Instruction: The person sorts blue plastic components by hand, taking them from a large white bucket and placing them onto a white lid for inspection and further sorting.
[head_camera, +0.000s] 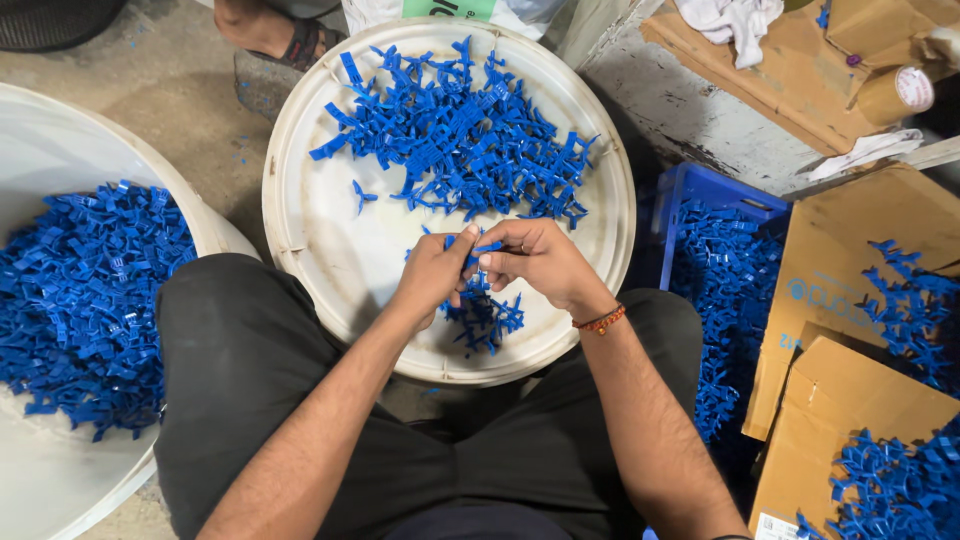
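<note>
Fingers (470, 262) of both hands pinched on a small blue plastic piece (484, 247) between them, above white tray (310, 215).

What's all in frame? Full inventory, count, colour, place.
round tray: one, white, centre, on the lap
plastic clips: many, blue, heaped on the tray
tub: one, white, left, holding blue clips
crate: one, blue, right of tray, full of clips
cardboard boxes: several, brown, right, some holding clips
tape roll: one, tan, top right
cloth: one, white, top right
sandalled foot: one, another person's, top
held clip: one, blue, between both hands
left hand: on the clip
right hand: on the clip, thread wristband
</note>
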